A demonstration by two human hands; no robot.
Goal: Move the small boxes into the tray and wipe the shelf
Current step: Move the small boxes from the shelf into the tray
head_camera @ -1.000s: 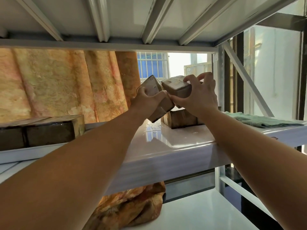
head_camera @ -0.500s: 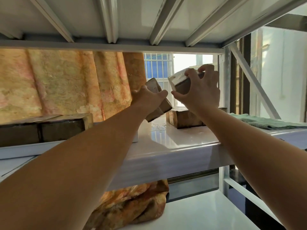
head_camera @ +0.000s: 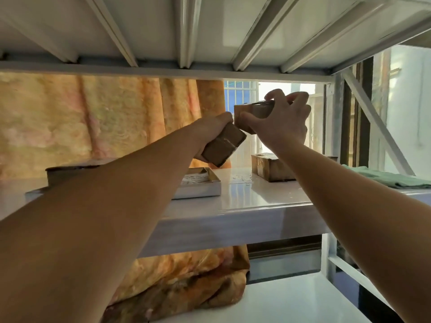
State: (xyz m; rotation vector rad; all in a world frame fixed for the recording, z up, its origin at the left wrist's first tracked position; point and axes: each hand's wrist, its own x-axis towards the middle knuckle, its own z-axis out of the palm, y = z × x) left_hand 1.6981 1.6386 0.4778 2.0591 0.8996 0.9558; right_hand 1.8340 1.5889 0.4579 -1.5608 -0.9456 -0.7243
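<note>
Under the ribbed metal shelf above [head_camera: 210, 31], w/ a glossy white shelf [head_camera: 256, 201] right at eye level, both arms are up. Back of the rack: orange-pink patterned curtain [head_camera: 93, 120] on the left, bright barred window [head_camera: 241, 94] in the gap, white diagonal brace [head_camera: 377, 127] on the right side. A lower white shelf [head_camera: 291, 301] shows below, curtain fabric bunched on its left end.

On the glossy shelf: shallow white tray [head_camera: 200, 187] at left-centre, partly hidden by the left forearm, w/ a dark brown box [head_camera: 67, 172] at its far left end. One cardboard box [head_camera: 268, 169] sits further back on the shelf, right of the tray, apart from it. Green cloth [head_camera: 391, 179] lies flat at the right end. Small wet-looking patch between tray and that box.

Left hand [head_camera: 210, 134] is wrapped round a small brown box [head_camera: 224, 145], tilted, corner down, held in the air above the tray's right end. Right hand [head_camera: 284, 122] is higher, fingers [head_camera: 275, 95] curled over the top and thumb at the near face, pinching a second small box [head_camera: 254, 113] clear of the shelf. The two held boxes are just beside each other, touching or nearly; can't tell which. Both arms stretched fwd, wrists bent slightly inward.
</note>
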